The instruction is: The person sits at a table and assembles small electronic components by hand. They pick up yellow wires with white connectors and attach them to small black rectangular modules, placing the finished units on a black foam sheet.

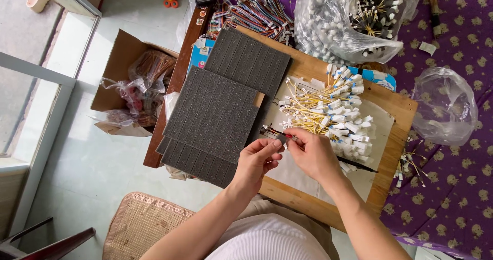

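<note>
my left hand (255, 161) pinches a small foam piece (282, 137); right hand (311, 152) closed on a wired connector (273, 132). best kept square, just beside the foam sheets (213, 117).

Looking down on the person now: two bare forearms with no sleeves, watch or rings in sight, left hand (258, 159) and right hand (311, 154) uncovered, a plain white top over the chest and khaki-beige trousers showing just beyond it.
</note>
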